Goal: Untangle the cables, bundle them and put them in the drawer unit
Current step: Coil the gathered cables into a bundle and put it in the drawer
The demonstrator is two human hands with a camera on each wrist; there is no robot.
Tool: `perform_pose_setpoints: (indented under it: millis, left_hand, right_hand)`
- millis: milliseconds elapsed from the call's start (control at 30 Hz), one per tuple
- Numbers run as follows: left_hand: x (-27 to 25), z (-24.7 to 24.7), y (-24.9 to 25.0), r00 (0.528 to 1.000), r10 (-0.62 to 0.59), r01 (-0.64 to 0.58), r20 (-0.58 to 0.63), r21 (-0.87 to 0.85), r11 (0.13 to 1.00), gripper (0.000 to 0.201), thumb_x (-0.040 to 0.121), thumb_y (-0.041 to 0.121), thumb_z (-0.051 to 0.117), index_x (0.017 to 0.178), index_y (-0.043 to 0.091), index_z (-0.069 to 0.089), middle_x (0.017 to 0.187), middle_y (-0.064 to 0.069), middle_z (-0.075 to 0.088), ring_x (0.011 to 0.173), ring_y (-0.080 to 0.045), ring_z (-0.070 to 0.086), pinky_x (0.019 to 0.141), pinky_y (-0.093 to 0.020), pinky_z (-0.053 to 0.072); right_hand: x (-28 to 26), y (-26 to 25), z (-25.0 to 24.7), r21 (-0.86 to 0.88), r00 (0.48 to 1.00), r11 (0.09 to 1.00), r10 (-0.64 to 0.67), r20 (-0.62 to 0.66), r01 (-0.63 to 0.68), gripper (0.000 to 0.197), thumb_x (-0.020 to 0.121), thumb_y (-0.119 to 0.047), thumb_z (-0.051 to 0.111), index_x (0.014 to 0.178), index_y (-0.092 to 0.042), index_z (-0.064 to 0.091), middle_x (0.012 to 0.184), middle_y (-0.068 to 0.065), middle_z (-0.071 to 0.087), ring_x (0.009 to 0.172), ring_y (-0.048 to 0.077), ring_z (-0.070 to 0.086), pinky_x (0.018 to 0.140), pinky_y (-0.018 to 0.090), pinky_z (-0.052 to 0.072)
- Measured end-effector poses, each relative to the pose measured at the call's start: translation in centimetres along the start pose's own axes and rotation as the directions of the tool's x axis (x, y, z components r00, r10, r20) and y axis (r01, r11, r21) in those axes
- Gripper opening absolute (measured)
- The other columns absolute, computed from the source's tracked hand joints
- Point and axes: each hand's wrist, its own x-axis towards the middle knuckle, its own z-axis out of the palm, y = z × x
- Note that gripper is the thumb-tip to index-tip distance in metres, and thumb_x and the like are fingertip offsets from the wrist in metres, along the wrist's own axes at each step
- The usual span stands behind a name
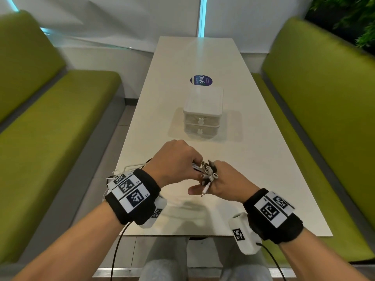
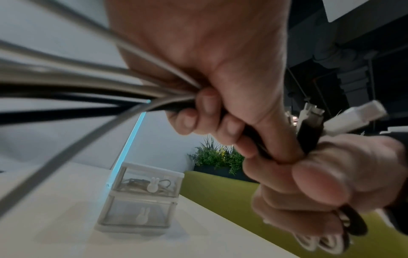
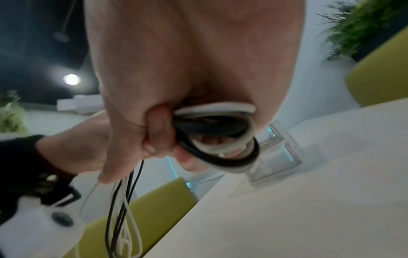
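Gripping the cables [image 1: 205, 172] w/ both hands above the near end of the white table [image 1: 253, 159]. Left hand [image 1: 174, 159] has fingers curled tight round the gathered strands; in left wrist view the black and grey/white cables [image 2: 88, 87] fan out from its fist toward the camera, blurred. Right hand [image 1: 225, 185] sits just beside it, touching, its fingers wrapped by loops of black + white cable [image 3: 220, 136]; right wrist view shows those coils around the fingers and the thumb [image 3: 158, 127] pressed against them. Several plug ends [image 1: 211, 175] stick up between the two hands, white and black; one thin white connector [image 1: 206, 189] hangs down by the right thumb. Loose strands trail off left, past the left wristband [image 1: 132, 195] and over the table edge; in right wrist view they hang down, black + white mixed.

Drawer unit [image 1: 203, 112] stands further up the table, well apart from hands, two stacked clear drawers, both shut, each w/ a small white rabbit-shaped knob [image 2: 154, 185]. Top drawer already holds some dark cable [image 2: 137, 183]; bottom one's contents can't tell. Round dark sticker [image 1: 201, 80] lies on the table just behind the unit. Green benches [image 1: 50, 128] flank the table both sides.
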Motion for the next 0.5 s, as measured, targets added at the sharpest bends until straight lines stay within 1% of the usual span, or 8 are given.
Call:
perform_pose_setpoints:
  millis: [67, 133, 200, 267, 300, 333, 400, 500]
  left_hand:
    - [-0.2, -0.1, 0.1, 1.000, -0.012, 0.012, 0.022, -0.010, 1.000, 0.034, 0.065, 0.046, 0.060, 0.049, 0.030, 0.034, 0.042, 0.005, 0.032, 0.049, -0.024, 0.033, 0.049, -0.030, 0.024]
    - [-0.3, -0.1, 0.1, 0.998, -0.032, 0.033, 0.048, -0.018, 0.999, 0.040, 0.069, 0.037, 0.068, 0.049, 0.028, 0.034, 0.045, 0.004, 0.038, 0.051, -0.026, 0.035, 0.049, -0.032, 0.030]
    - [-0.4, 0.0, 0.3, 0.996, -0.058, 0.059, 0.065, -0.014, 0.998, 0.042, 0.072, 0.028, 0.072, 0.050, 0.027, 0.037, 0.047, 0.002, 0.041, 0.052, -0.026, 0.037, 0.051, -0.034, 0.034]
    - [-0.6, 0.1, 0.5, 0.996, -0.063, 0.064, 0.058, -0.018, 0.998, 0.038, 0.072, 0.023, 0.071, 0.051, 0.024, 0.039, 0.047, 0.001, 0.040, 0.052, -0.026, 0.036, 0.051, -0.032, 0.031]
    - [-0.7, 0.2, 0.5, 0.997, -0.061, 0.062, 0.049, -0.020, 0.998, 0.038, 0.071, 0.020, 0.070, 0.050, 0.023, 0.038, 0.046, 0.002, 0.039, 0.052, -0.026, 0.035, 0.051, -0.031, 0.029]
    - [-0.8, 0.3, 0.4, 0.997, -0.059, 0.060, 0.041, -0.019, 0.998, 0.040, 0.069, 0.019, 0.069, 0.049, 0.022, 0.034, 0.044, 0.002, 0.035, 0.051, -0.026, 0.033, 0.051, -0.030, 0.027]
    - [-0.9, 0.5, 0.4, 0.998, -0.050, 0.051, 0.033, -0.011, 0.999, 0.046, 0.067, 0.017, 0.067, 0.046, 0.023, 0.026, 0.041, 0.002, 0.029, 0.051, -0.026, 0.030, 0.050, -0.030, 0.024]
    - [-0.9, 0.7, 0.4, 0.998, -0.053, 0.052, 0.040, 0.015, 0.999, 0.047, 0.066, 0.019, 0.066, 0.045, 0.024, 0.024, 0.041, 0.001, 0.027, 0.051, -0.026, 0.031, 0.050, -0.030, 0.025]
  right_hand:
    - [-0.2, -0.8, -0.2, -0.077, 1.000, 0.997, 0.026, -0.009, -0.026, 0.045, 0.060, -0.045, 0.082, 0.053, -0.018, 0.048, 0.048, -0.006, 0.048, 0.045, 0.011, 0.042, 0.048, 0.021, 0.034]
    - [-0.4, -1.3, -0.1, -0.164, 0.999, 0.986, 0.040, -0.011, -0.042, 0.026, 0.060, -0.031, 0.069, 0.047, -0.020, 0.049, 0.047, -0.005, 0.054, 0.046, 0.008, 0.050, 0.047, 0.016, 0.035]
    - [-0.2, -1.1, 0.1, -0.229, 0.999, 0.973, 0.039, -0.024, -0.043, 0.022, 0.070, -0.016, 0.067, 0.050, -0.018, 0.059, 0.051, -0.004, 0.062, 0.055, 0.011, 0.060, 0.054, 0.021, 0.044]
    - [0.0, -0.7, 0.5, -0.266, 0.999, 0.963, 0.036, -0.029, -0.042, 0.014, 0.072, -0.009, 0.068, 0.061, -0.016, 0.069, 0.059, -0.003, 0.069, 0.064, 0.014, 0.066, 0.062, 0.030, 0.053]
    - [0.1, -0.5, 0.6, -0.266, 0.999, 0.963, 0.029, -0.027, -0.035, 0.011, 0.072, -0.009, 0.069, 0.065, -0.017, 0.071, 0.061, -0.003, 0.071, 0.066, 0.014, 0.067, 0.064, 0.031, 0.054]
    - [0.2, -0.3, 0.8, -0.265, 0.999, 0.964, 0.022, -0.023, -0.028, 0.011, 0.074, -0.011, 0.071, 0.066, -0.019, 0.071, 0.062, -0.005, 0.071, 0.067, 0.012, 0.068, 0.063, 0.028, 0.053]
    - [0.2, -0.2, 0.9, -0.290, 1.000, 0.957, -0.008, -0.030, -0.001, 0.020, 0.078, -0.018, 0.073, 0.061, -0.026, 0.065, 0.055, -0.012, 0.067, 0.063, 0.006, 0.065, 0.053, 0.014, 0.042]
    - [0.3, 0.1, 1.1, -0.305, 0.999, 0.952, -0.024, -0.040, 0.010, 0.026, 0.079, -0.022, 0.074, 0.059, -0.029, 0.060, 0.050, -0.015, 0.062, 0.057, 0.002, 0.060, 0.050, 0.013, 0.035]
